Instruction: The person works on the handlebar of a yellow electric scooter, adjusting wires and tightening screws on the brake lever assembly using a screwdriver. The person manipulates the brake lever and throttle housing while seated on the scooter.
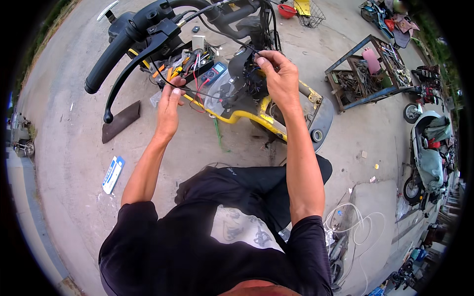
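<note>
A stripped yellow scooter frame (pixel 234 117) stands before me, with black handlebar grip (pixel 106 64) and brake lever (pixel 123 79) at the upper left. A thin black cable (pixel 202 93) runs between my hands. My left hand (pixel 170 101) is closed on it left of the frame. My right hand (pixel 276 74) pinches the cable at the steering column (pixel 249 39). Behind them, a box of tools (pixel 182 61), a blue multimeter (pixel 214 72) with red leads and a clear plastic piece (pixel 219 89) rest on the scooter.
A metal cart (pixel 351 101) with parts stands right, near parked scooters (pixel 427 160). A red bowl (pixel 286 11) and wire basket (pixel 308 17) lie at the top. A dark flat piece (pixel 121 122), a blue-white packet (pixel 112 175) and coiled white cable (pixel 360 217) lie on the concrete.
</note>
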`<action>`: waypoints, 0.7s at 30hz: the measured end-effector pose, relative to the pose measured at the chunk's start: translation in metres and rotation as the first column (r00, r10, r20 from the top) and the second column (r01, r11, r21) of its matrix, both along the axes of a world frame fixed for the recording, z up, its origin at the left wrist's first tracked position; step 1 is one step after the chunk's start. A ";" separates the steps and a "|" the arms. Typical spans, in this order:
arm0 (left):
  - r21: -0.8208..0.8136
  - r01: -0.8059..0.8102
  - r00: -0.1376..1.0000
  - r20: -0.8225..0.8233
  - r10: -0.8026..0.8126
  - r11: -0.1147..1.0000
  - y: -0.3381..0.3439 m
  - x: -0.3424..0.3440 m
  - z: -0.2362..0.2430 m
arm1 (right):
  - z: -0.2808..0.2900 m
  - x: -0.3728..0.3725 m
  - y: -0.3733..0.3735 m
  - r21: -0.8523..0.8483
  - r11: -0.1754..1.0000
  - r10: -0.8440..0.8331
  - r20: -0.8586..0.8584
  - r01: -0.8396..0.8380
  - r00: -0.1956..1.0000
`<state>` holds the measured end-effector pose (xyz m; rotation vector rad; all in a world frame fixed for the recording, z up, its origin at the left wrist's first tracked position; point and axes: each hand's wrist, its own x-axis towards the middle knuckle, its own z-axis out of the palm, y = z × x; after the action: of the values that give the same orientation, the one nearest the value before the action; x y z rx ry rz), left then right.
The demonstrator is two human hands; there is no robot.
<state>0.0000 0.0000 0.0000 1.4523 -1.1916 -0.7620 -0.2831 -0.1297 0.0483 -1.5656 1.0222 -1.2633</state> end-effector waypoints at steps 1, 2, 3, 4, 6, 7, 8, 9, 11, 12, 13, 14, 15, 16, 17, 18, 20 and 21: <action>-0.014 0.009 0.998 0.069 -0.008 1.000 -0.002 -0.019 0.008 | -0.002 -0.003 0.000 0.007 1.000 0.014 -0.011 -0.014 1.000; -0.081 0.051 0.998 0.049 -0.048 0.995 -0.011 -0.033 0.009 | -0.002 -0.005 0.001 0.014 0.999 0.029 -0.018 -0.029 0.999; -0.081 0.106 0.994 -0.001 -0.106 0.991 -0.027 -0.036 0.018 | 0.002 0.000 -0.004 0.000 1.000 0.028 0.003 -0.028 1.000; -0.060 0.153 0.986 -0.063 -0.157 0.986 -0.033 -0.046 0.025 | 0.002 0.000 -0.001 0.011 0.999 0.034 0.016 -0.034 0.999; -0.103 0.216 0.959 -0.163 -0.230 0.971 -0.050 -0.065 0.036 | 0.004 0.000 0.003 0.009 0.999 0.047 0.017 -0.047 0.999; -0.160 0.228 0.945 -0.203 -0.258 0.961 -0.061 -0.075 0.040 | 0.006 -0.002 0.005 0.002 0.999 0.052 0.002 -0.052 0.999; -0.216 0.236 0.927 -0.241 -0.286 0.947 -0.071 -0.083 0.044 | 0.008 -0.003 0.008 -0.006 0.998 0.057 -0.014 -0.057 0.998; -0.269 0.230 0.912 -0.275 -0.304 0.935 -0.080 -0.090 0.049 | 0.007 -0.005 0.009 0.018 0.997 0.081 -0.023 -0.081 0.996; -0.371 0.208 0.876 -0.340 -0.341 0.905 -0.094 -0.102 0.060 | 0.006 -0.005 0.014 0.009 0.996 0.090 -0.083 -0.090 0.992; -0.394 0.154 0.851 -0.413 -0.324 0.906 -0.098 -0.109 0.068 | 0.013 -0.004 0.018 -0.024 0.998 0.061 -0.156 -0.065 0.986; -0.414 0.148 0.810 -0.471 -0.350 0.898 -0.101 -0.114 0.071 | 0.009 -0.001 0.018 -0.095 0.995 0.019 -0.200 -0.039 0.980; -0.433 0.139 0.764 -0.525 -0.375 0.890 -0.103 -0.118 0.073 | 0.011 0.002 0.022 -0.101 0.994 0.006 -0.231 -0.030 0.973; -0.456 0.130 0.712 -0.575 -0.403 0.880 -0.105 -0.123 0.076 | 0.015 0.006 0.026 -0.112 0.993 -0.011 -0.264 -0.020 0.965; -0.446 0.144 0.697 -0.587 -0.411 0.883 -0.104 -0.128 0.077 | 0.011 0.010 0.025 -0.121 0.993 -0.030 -0.256 -0.002 0.966; -0.421 0.144 0.707 -0.589 -0.391 0.895 -0.100 -0.131 0.077 | 0.013 0.014 0.027 -0.129 0.991 -0.061 -0.288 0.025 0.956; -0.409 0.153 0.717 -0.580 -0.386 0.900 -0.098 -0.130 0.076 | 0.006 0.017 0.023 -0.182 0.983 -0.082 -0.273 0.033 0.958; -0.372 0.162 0.768 -0.534 -0.353 0.914 -0.096 -0.128 0.073 | -0.005 0.017 0.017 -0.229 0.972 -0.096 -0.220 0.045 0.971; -0.343 0.154 0.811 -0.492 -0.317 0.926 -0.095 -0.123 0.070 | -0.003 0.020 0.018 -0.222 0.974 -0.081 -0.175 0.041 0.981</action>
<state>-0.1233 -0.0951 0.0700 0.7683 -0.9931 -1.0408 -0.2630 -0.1115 0.0451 -1.8589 1.0831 -1.3279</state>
